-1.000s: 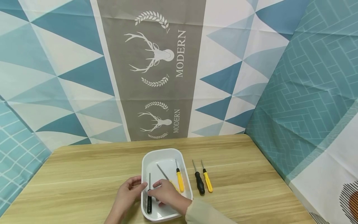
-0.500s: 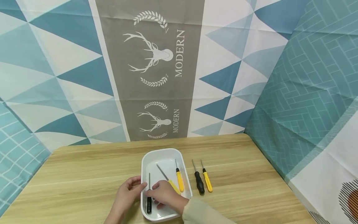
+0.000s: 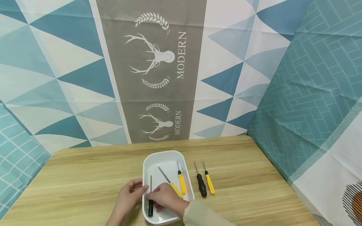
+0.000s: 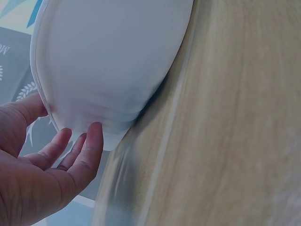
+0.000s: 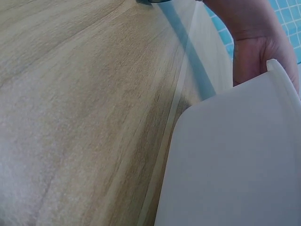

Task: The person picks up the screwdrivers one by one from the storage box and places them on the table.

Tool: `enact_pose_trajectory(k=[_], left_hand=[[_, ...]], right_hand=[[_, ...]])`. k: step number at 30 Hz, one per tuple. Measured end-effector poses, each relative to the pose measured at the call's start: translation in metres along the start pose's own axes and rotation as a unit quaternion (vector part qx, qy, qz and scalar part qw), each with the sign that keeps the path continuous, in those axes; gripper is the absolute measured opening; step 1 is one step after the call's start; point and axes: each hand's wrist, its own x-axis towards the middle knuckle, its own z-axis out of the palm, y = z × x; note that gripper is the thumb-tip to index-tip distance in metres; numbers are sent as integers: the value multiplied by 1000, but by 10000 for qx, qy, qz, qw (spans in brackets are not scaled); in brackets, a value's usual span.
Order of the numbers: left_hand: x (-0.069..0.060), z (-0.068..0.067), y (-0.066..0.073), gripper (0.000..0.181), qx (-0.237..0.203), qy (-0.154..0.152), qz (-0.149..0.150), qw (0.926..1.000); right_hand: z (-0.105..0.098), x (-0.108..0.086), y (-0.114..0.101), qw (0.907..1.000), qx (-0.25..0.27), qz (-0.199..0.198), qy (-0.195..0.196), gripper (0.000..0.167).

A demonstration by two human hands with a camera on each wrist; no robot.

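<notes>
A white tray (image 3: 169, 167) stands on the table. My left hand (image 3: 129, 197) holds its left side, thumb at the rim and fingers against the outer wall, as the left wrist view of that hand (image 4: 56, 176) also shows. Inside the tray, my right hand (image 3: 167, 196) pinches a black-handled screwdriver (image 3: 150, 208) lying along the left wall; some of its fingers are hidden. Two yellow-handled screwdrivers share the tray: one slanted (image 3: 176, 190) beside the right hand, one (image 3: 182, 183) along the right wall. The right wrist view shows only the tray's outside (image 5: 230, 160) and part of a hand.
To the right of the tray, a black-handled screwdriver (image 3: 202, 185) and a yellow-handled screwdriver (image 3: 210, 183) lie side by side on the wooden table (image 3: 93, 175). Patterned cloth (image 3: 158, 78) hangs behind the table and at both sides.
My right hand has shifted slightly left, and its thumb and fingers have closed on the black-handled screwdriver. More of the slanted yellow handle shows. My left hand stays at the tray.
</notes>
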Motion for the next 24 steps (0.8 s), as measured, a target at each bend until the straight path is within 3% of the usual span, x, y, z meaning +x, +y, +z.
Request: enact_pose_trajectory(k=[19,24], left_hand=[[1,0,0,48,107,-1,3,9999],[2,0,0,48,134,-15,-14,9999]], right_hand=[[4,6,5,9971,-687,-325,104,19],[4,6,3,9964,-803,-258,82,20]])
